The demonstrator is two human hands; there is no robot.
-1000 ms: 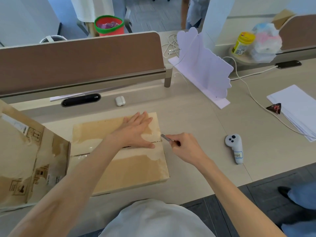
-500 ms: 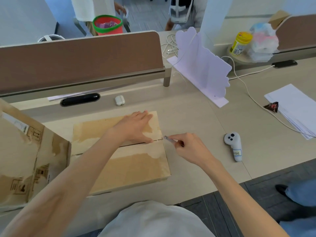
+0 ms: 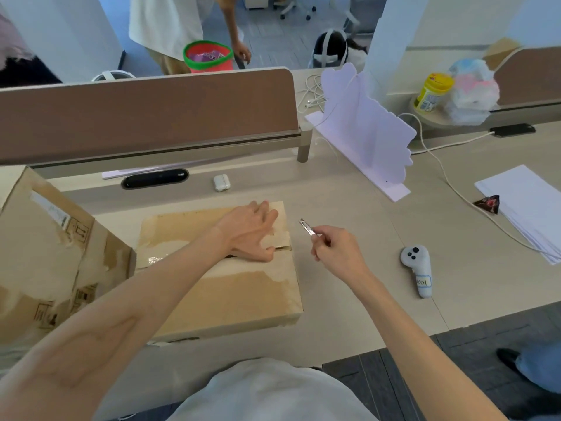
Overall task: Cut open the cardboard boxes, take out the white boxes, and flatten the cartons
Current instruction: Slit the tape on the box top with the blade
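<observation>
The flat cardboard box (image 3: pixel 224 293) lies on the desk (image 3: pixel 349 208). The left hand (image 3: pixel 249 232) presses on top of the box, fingers spread out, thumb at the middle slit. Just right of the box, the right hand (image 3: pixel 337 253) pinches a small metal cutter (image 3: pixel 307 228), held clear of the box

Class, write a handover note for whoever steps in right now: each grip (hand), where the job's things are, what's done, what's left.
Left grip: flat on the far flap of the cardboard box, thumb at the seam.
Right grip: pinches the cutter, blade lifted clear, right of the box.
Larger carton stands at the left edge of the desk.
Done: seam gapes at its right end, apparently cut.
Left: open flaps, remove white boxes (none visible), flatten cartons.
</observation>
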